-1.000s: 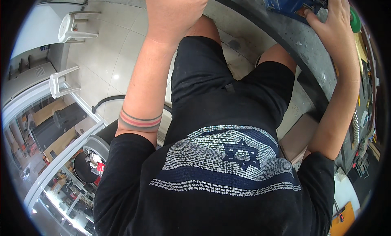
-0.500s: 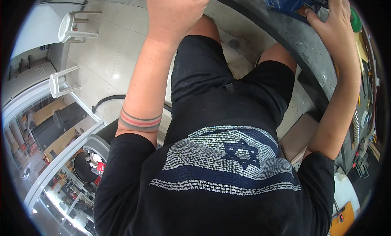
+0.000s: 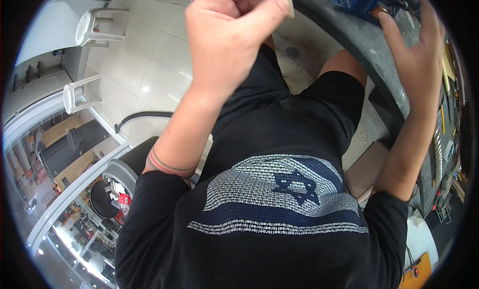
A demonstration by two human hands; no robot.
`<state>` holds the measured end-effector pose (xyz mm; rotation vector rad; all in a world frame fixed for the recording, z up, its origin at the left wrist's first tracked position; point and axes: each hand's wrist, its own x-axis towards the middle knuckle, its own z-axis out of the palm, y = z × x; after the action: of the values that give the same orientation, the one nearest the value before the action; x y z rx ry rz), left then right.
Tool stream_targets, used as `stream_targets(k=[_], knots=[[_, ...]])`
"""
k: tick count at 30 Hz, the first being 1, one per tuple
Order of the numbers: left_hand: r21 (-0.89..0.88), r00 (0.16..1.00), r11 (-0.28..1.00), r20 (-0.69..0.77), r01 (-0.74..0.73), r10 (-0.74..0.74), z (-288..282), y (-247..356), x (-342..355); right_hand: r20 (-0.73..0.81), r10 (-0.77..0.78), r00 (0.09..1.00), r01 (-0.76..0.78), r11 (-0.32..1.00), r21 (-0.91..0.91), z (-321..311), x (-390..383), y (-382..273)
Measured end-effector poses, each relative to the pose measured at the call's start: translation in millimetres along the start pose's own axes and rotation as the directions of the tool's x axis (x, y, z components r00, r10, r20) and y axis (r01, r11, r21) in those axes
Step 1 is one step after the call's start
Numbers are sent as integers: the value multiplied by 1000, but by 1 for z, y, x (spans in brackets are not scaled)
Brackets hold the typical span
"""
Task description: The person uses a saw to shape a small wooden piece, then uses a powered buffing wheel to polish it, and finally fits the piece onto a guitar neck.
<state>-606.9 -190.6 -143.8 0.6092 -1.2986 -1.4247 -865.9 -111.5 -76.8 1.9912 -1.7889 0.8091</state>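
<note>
Near the top middle, my left hand (image 3: 219, 37) is closed, thumb and fingers pinching a pale, thin-edged piece (image 3: 290, 3). Only the rim of that piece shows; its kind cannot be made out, and the picture's top edge cuts off part of the hand. At the upper right, my right hand (image 3: 411, 52) has its fingers spread beside a blue machine (image 3: 352, 4) on the grey workbench (image 3: 369, 44). Its thumb tip touches or lies right by a small orange-red part (image 3: 377, 11) on that machine. The other fingertips run out of sight.
The dark curved bench edge (image 3: 344, 32) passes in front of my knees. Hand tools lie along the bench at the far right. Two white plastic stools (image 3: 92, 28) stand on the tiled floor at left, near a black hose (image 3: 142, 114) and a bin (image 3: 122, 171) with litter.
My left hand has come down and nearer to me, bringing the pale piece into view. My right hand has shifted slightly right and down, its thumb staying by the orange-red part.
</note>
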Motion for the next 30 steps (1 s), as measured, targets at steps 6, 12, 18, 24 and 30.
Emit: stream_targets(k=[6, 12, 18, 24, 30], knots=[[-162, 925, 911, 74, 380, -372, 16, 7, -53, 385, 16, 923, -313, 614, 725, 27, -68, -65], [-175, 885, 868, 98, 465, -455, 33, 2, -68, 326, 226, 918, -395, 439, 807, 43, -109, -76], [-145, 862, 852, 155, 503, -482, 42, -5, -72, 281, 317, 906, -399, 417, 816, 37, -129, -71], [-140, 876, 869, 167, 475, -452, 47, -9, -76, 308, 390, 868, -388, 144, 910, 42, -144, -67], [-74, 911, 927, 228, 368, -344, 45, -12, -76, 399, 461, 793, -490, 92, 867, 30, -140, -73]])
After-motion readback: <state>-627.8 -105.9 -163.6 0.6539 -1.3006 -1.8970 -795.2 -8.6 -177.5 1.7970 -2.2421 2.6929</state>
